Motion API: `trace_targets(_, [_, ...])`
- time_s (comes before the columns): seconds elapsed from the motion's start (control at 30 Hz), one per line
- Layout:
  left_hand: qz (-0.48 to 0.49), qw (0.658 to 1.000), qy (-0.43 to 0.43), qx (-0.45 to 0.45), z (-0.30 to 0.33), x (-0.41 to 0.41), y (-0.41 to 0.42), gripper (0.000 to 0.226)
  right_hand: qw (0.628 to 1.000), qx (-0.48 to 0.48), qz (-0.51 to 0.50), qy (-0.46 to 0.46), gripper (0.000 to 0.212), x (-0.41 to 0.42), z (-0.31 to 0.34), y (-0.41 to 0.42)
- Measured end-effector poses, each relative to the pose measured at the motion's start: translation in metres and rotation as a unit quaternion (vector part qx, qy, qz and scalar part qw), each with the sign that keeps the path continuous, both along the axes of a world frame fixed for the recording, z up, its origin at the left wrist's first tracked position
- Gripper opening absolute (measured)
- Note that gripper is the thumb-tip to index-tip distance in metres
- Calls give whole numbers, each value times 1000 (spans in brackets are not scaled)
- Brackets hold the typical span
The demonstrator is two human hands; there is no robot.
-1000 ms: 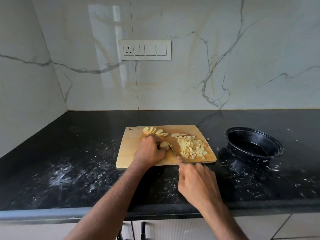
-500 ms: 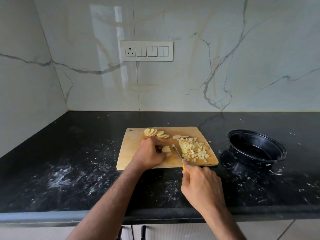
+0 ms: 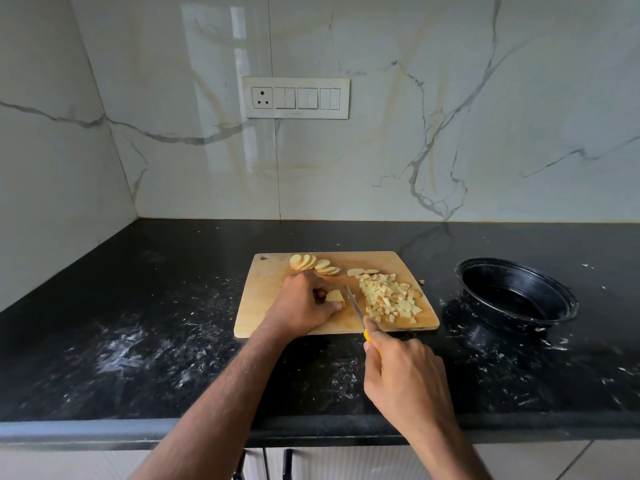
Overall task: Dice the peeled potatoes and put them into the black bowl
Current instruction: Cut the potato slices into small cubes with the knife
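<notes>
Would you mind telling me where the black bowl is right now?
In the head view, the black bowl sits on the dark counter, right of the cutting board.

Count: one cutting board (image 3: 266, 296), one knife (image 3: 354, 303), one black bowl (image 3: 516, 292), two hands; one diced potato pile (image 3: 389, 299); slices too overlapped to count.
</notes>
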State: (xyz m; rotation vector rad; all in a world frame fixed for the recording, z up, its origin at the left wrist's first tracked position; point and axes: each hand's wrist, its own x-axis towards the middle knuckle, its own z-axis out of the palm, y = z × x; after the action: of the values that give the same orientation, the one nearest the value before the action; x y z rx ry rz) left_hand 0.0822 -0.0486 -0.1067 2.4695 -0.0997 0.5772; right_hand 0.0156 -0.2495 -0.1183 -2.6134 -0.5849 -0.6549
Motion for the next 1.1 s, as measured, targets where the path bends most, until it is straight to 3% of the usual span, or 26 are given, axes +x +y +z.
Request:
trace_targets(0.37, [11, 1000, 1, -7, 0, 1, -3, 24, 999, -22, 23, -10, 41, -3, 5, 2])
trace_targets(0.9, [0, 1000, 12, -10, -2, 5, 0, 31, 997, -30, 50, 49, 43, 13, 5, 6])
trace_targets(1.1, [3, 1000, 2, -7, -2, 3, -1, 24, 997, -53, 46, 35, 30, 35, 9, 24])
